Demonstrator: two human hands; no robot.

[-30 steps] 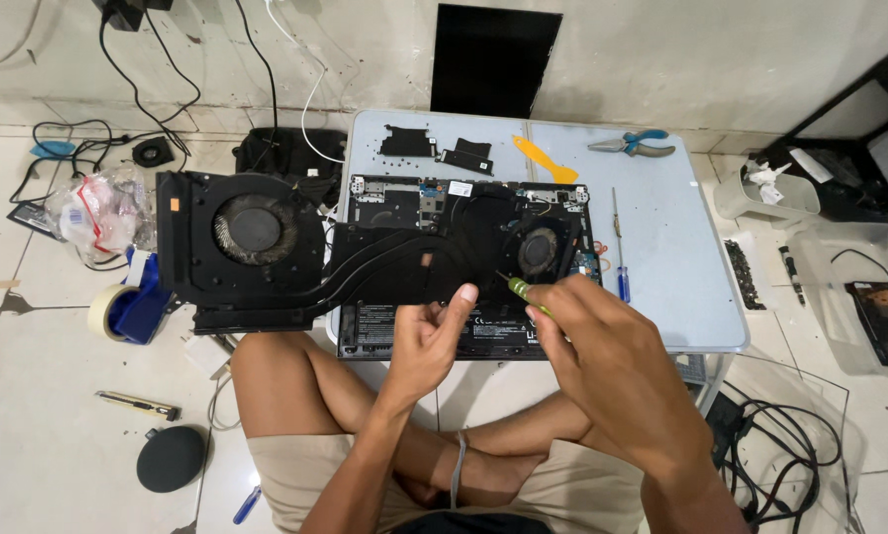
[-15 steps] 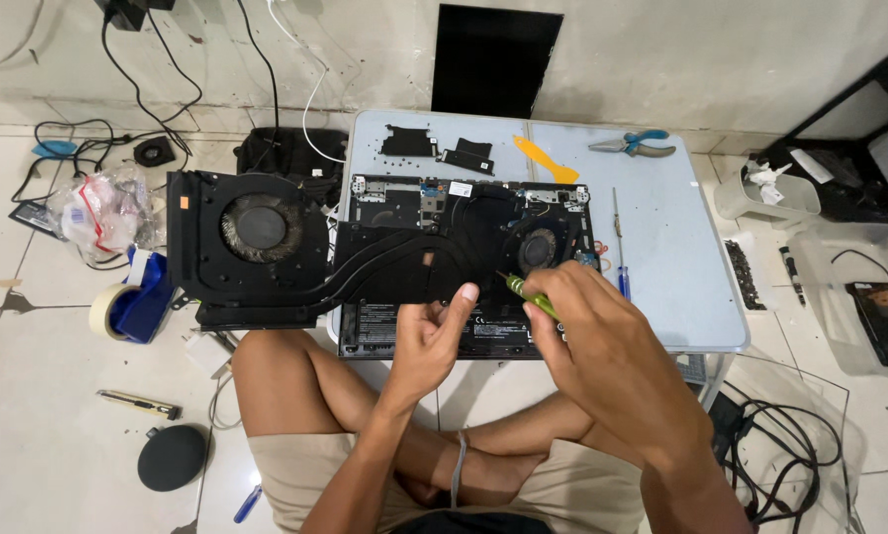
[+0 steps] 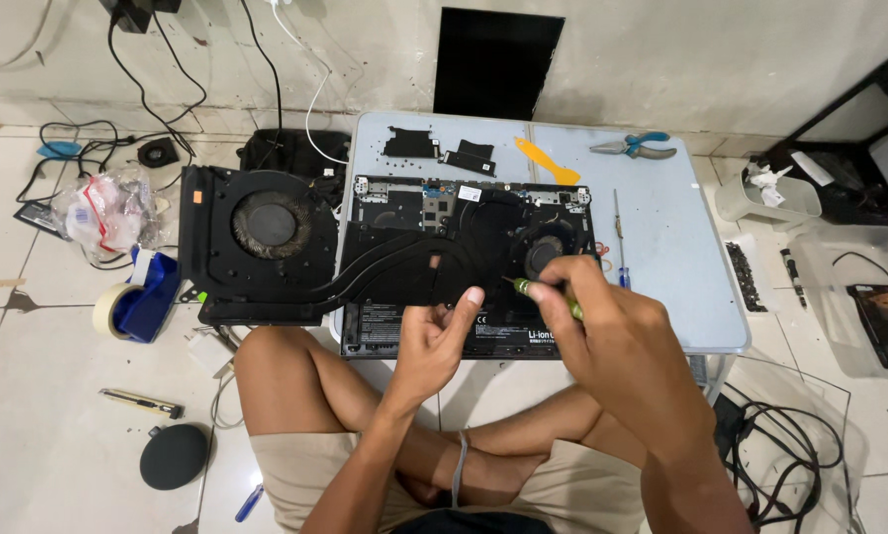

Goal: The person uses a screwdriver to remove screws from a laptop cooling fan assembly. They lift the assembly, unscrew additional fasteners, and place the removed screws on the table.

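I held a small screwdriver [image 3: 548, 298] with a green-and-yellow handle, tilted, its tip toward the black cooling assembly [image 3: 365, 259]. That assembly, two round fans joined by dark heat pipes, lay skewed across the opened laptop [image 3: 464, 267], its left fan hanging past the laptop's edge. The laptop lay flat, underside up, insides bared.

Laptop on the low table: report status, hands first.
Right hand grips a green-handled screwdriver, tip down by the right fan. Left hand rests on the opened laptop, thumb up. Heatsink and fan assembly overhangs the table's left edge.
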